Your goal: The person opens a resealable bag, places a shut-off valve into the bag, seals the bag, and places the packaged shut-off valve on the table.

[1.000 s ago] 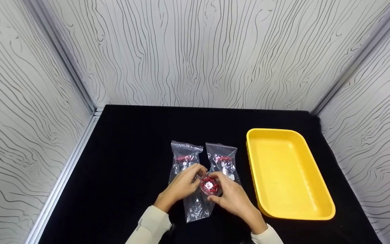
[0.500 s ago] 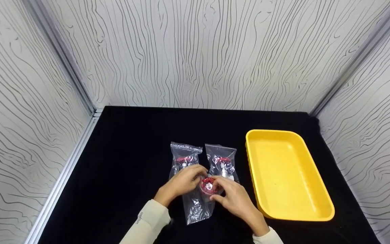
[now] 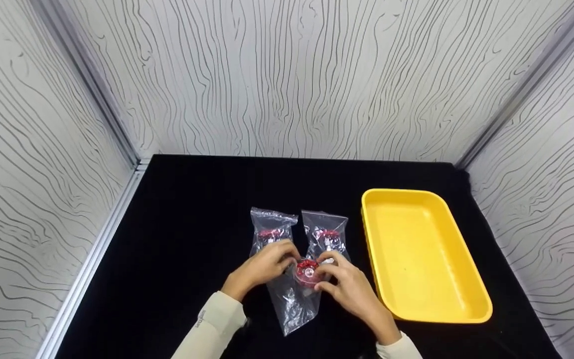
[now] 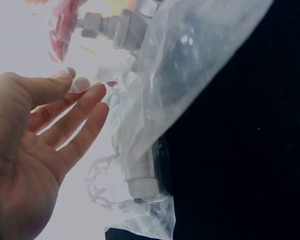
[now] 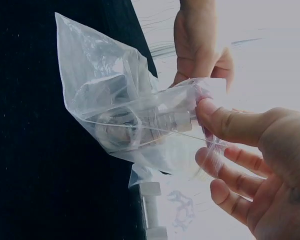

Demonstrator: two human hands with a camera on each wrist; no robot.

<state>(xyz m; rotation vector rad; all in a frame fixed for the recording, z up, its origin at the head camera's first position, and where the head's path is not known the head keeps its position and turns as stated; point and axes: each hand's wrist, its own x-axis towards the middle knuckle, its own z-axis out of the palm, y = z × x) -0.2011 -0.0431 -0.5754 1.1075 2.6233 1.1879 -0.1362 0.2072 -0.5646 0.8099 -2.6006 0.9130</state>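
A metal valve with a red handwheel is inside a clear plastic bag in front of me. My right hand grips the handwheel through the plastic, thumb on one side and fingers on the other. On the other side, my left hand pinches the bag's edge between thumb and fingertips, its other fingers extended in the left wrist view. The threaded metal valve body shows through the film in the right wrist view. Beyond my hands lie two more bagged valves, one on the left and one on the right.
A yellow plastic tray stands to the right on the black tabletop. White walls with a wood-grain pattern enclose the back and sides. A metal rail runs along the left edge.
The lower end of the held bag has swung slightly right and toward me. My right fingers have shifted on the handwheel, and my left hand has moved slightly left.
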